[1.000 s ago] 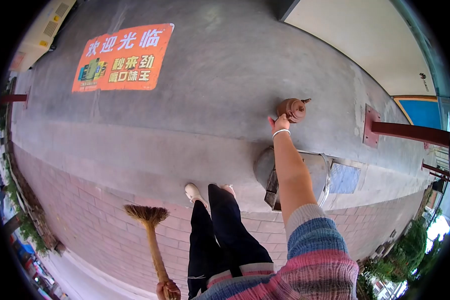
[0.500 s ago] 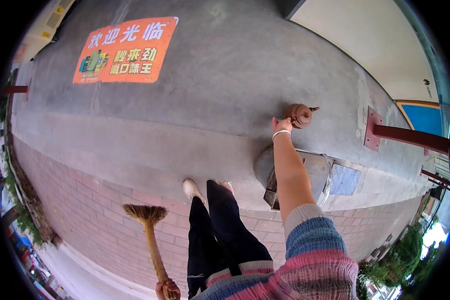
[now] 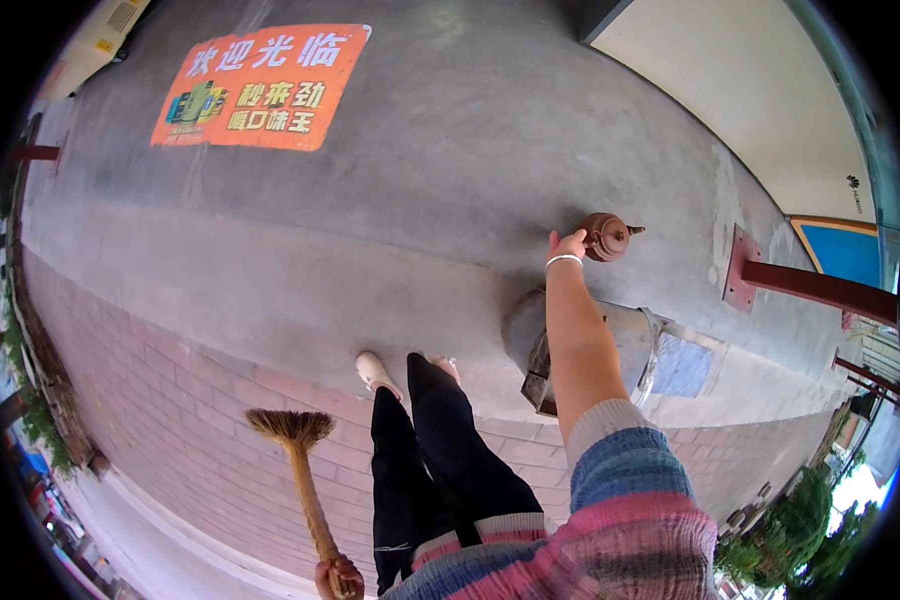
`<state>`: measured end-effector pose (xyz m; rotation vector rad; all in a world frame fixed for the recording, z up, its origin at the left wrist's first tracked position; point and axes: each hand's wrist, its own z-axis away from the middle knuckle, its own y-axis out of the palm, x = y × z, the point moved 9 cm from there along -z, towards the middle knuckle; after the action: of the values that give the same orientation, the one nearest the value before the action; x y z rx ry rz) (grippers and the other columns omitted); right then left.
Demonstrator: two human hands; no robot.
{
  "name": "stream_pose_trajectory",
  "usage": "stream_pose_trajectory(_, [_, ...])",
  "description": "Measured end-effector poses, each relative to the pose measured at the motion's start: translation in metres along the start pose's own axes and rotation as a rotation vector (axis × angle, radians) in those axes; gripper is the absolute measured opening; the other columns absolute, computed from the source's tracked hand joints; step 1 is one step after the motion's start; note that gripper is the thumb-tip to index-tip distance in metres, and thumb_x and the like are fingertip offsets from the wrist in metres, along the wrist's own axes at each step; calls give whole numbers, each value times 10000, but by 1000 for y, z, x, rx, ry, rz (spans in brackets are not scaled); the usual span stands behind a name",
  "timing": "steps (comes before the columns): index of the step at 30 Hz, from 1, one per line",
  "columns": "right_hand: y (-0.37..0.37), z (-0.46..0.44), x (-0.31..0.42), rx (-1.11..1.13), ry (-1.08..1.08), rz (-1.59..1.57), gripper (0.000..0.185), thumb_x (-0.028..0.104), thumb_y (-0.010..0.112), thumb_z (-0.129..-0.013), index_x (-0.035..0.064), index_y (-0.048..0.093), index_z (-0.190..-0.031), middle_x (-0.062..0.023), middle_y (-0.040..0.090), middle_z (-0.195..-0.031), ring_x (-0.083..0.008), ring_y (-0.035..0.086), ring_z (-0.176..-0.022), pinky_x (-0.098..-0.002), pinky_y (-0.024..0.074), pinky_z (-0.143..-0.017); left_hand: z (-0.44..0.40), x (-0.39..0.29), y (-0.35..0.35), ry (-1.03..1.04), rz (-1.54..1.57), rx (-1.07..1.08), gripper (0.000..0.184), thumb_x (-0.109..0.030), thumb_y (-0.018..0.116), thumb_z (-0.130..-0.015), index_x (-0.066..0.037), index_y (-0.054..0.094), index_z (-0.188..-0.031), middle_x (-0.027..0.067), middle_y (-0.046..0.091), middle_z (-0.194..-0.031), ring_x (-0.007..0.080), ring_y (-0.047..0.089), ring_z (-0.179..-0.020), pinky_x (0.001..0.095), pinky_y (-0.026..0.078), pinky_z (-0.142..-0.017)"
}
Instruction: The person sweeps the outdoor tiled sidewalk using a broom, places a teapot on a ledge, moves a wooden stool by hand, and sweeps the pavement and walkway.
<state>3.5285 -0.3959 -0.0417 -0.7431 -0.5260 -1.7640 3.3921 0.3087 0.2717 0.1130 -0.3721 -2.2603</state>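
Note:
At the end of my outstretched arm, my right hand (image 3: 568,244) is closed on the handle side of a brown teapot (image 3: 607,237). The teapot has a round lid with a knob, and its spout points right, away from my hand. Below the teapot in the view stands a grey metal bin-like container (image 3: 625,335), partly hidden behind my forearm. At the bottom left my left hand (image 3: 340,578) is wrapped round the handle of a straw broom (image 3: 306,480), its bristles pointing up and away from me.
An orange floor mat or sticker (image 3: 260,88) with printed characters lies at the upper left. A dark red post (image 3: 820,290) is bolted to the ground at right. Pink paving (image 3: 190,400) meets grey concrete near my feet. A white panel (image 3: 740,90) stands at upper right.
My right hand and the teapot have shifted very slightly right in the view. The floor print has moved up and right as the camera turned a little. Both hands keep their hold.

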Motion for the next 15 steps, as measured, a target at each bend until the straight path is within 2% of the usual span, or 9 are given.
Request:
stream_pose_trajectory(3, [12,54,-12,80,89,-111,458,321,419,-919,-4,362,-1237,-119,408,-1238,-248,497,-987,-273,537,-725,10,3,-34,138,125,-249,323,-192,646,-783,-52,533,-1051,65,565,-878,128,541,-782,258,502,-613])
stream_pose_trajectory(5, [33,97,-35,223,212,-86,417,274,434,-917,-18,382,-1209,-143,483,-1133,-236,535,-920,-299,526,-756,-5,9,-31,65,134,-156,201,-223,571,-778,-36,528,-842,43,558,-691,126,542,-604,249,492,-537])
stream_pose_trajectory(6, [46,129,-53,319,319,-48,380,234,446,-915,-25,400,-1189,-153,530,-1060,-229,559,-872,-313,516,-774,-9,9,-29,52,152,-113,213,-238,534,-775,-29,526,-737,31,555,-597,126,543,-516,244,487,-500])
stream_pose_trajectory(7, [65,175,-58,571,289,87,338,183,456,-908,-25,420,-1172,-149,556,-1003,-225,574,-832,-318,516,-759,-5,13,-21,36,140,-24,217,-251,542,-771,-38,521,-739,21,545,-589,129,543,-513,246,476,-496])
stream_pose_trajectory(8, [78,235,-60,836,264,215,301,132,465,-900,-26,441,-1154,-146,581,-946,-221,589,-791,-323,515,-745,-1,16,-16,118,143,-40,178,-190,554,-759,-15,531,-774,28,509,-571,126,516,-475,226,486,-457])
stream_pose_trajectory(9, [87,309,-50,1068,210,300,275,101,465,-892,-26,461,-1136,-130,587,-950,-207,592,-799,-314,513,-731,1,19,-20,107,216,-62,196,-192,557,-761,-1,529,-798,38,526,-589,131,526,-480,228,486,-459])
stream_pose_trajectory(10, [91,387,-33,1301,149,373,253,70,465,-885,-26,481,-1119,-114,593,-955,-194,595,-806,-304,512,-717,0,22,-42,86,209,-112,210,-229,547,-764,-23,512,-780,46,548,-621,132,533,-510,244,466,-477])
stream_pose_trajectory(14, [32,672,34,2288,-645,547,189,12,518,-797,-14,596,-967,-121,617,-889,-220,614,-780,-277,490,-705,0,25,-69,138,329,-42,173,-139,551,-752,7,509,-833,78,553,-656,136,515,-504,241,460,-461])
stream_pose_trajectory(15, [-3,733,55,2502,-903,290,190,38,555,-749,30,635,-921,-120,624,-878,-234,617,-761,-277,490,-677,-3,25,-80,146,332,-37,171,-131,551,-754,9,504,-840,82,554,-662,138,516,-512,242,461,-460])
